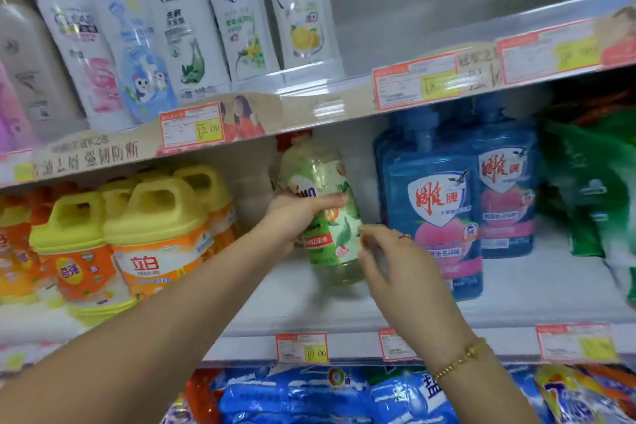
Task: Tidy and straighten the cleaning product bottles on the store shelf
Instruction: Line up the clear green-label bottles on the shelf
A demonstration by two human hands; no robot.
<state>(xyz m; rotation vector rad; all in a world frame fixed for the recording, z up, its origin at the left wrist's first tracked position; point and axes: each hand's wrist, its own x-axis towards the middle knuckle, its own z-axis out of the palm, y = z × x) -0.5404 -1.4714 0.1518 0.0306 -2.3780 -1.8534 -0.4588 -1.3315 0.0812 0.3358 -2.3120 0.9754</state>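
A clear green-labelled detergent bottle (330,234) with a red cap stands slightly tilted on the middle shelf (516,296). My left hand (296,217) grips its left side, thumb across the label. Beside the bottle's lower right, my right hand (389,262) hovers with fingers loosely bent; contact with the bottle cannot be told. Blue pump bottles (437,203) stand to the right, one behind another. Orange jugs with yellow handle caps (155,237) crowd the left of the same shelf.
The upper shelf holds white shampoo and body-wash bottles (241,17). Green refill bags (592,189) sit at the far right. Blue detergent bags (309,396) lie on the lower shelf. Price tags (302,348) line the shelf edges.
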